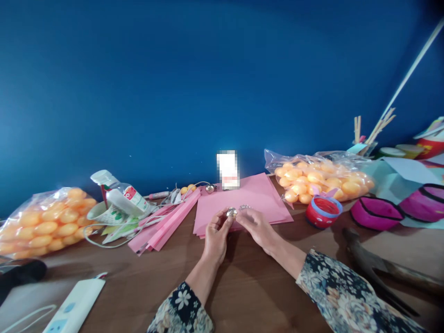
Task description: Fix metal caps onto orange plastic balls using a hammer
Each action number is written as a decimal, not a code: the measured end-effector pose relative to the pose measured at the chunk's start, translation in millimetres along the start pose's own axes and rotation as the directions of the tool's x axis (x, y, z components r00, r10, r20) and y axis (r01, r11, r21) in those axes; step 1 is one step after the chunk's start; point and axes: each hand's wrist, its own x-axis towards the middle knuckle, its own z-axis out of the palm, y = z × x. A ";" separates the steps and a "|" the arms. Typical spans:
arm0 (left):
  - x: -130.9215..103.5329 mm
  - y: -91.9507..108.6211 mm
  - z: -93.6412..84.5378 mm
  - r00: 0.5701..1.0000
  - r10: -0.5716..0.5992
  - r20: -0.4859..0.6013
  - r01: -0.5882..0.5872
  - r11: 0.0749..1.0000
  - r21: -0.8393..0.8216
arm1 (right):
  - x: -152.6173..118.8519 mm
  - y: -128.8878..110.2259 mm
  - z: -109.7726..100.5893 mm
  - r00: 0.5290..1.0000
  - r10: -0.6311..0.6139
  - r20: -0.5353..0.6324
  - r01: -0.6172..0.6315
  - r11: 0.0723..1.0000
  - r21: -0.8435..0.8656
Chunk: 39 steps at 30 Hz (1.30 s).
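Above the front edge of a stack of pink paper (239, 194), my left hand (215, 233) pinches a small shiny metal ball (231, 212) between thumb and fingers. My right hand (255, 227) comes in from the right with its fingers drawn together, the tips close to that ball. A second shiny piece (244, 207) shows just behind the right fingers; whether they grip it I cannot make out. Another shiny ball (210, 188) lies at the paper's back left corner.
Bags of orange balls (52, 224) (322, 178) flank the paper. At left are a tilted bottle (128, 199), a cup (104, 213), pink strips (166, 222) and a power strip (74, 307). To the right stand a red round container (322, 213), magenta pouches (376, 215) and a hammer (391, 268).
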 end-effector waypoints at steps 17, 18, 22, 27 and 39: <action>-2.1 1.7 0.5 1.000 0.003 0.016 -0.003 1.000 -0.004 | 0.5 2.5 -1.2 0.999 -0.024 0.033 0.023 0.999 0.050; -2.0 1.8 0.6 1.000 -0.001 0.012 0.001 1.000 -0.005 | 0.4 2.3 -1.1 0.999 -0.022 0.038 0.020 0.998 0.053; -1.9 1.7 0.6 1.000 -0.018 -0.004 0.017 1.000 -0.013 | 0.0 0.6 -0.5 0.999 -0.019 0.042 0.016 0.998 0.055; -1.6 1.4 0.4 1.000 -0.008 0.004 0.008 1.000 -0.014 | 0.0 -0.7 -0.1 0.999 -0.008 0.036 0.006 0.999 0.049; -1.9 2.2 0.2 1.000 -0.016 -0.001 0.016 1.000 -0.008 | -0.4 -1.9 0.0 1.000 -0.002 0.028 0.001 0.999 0.047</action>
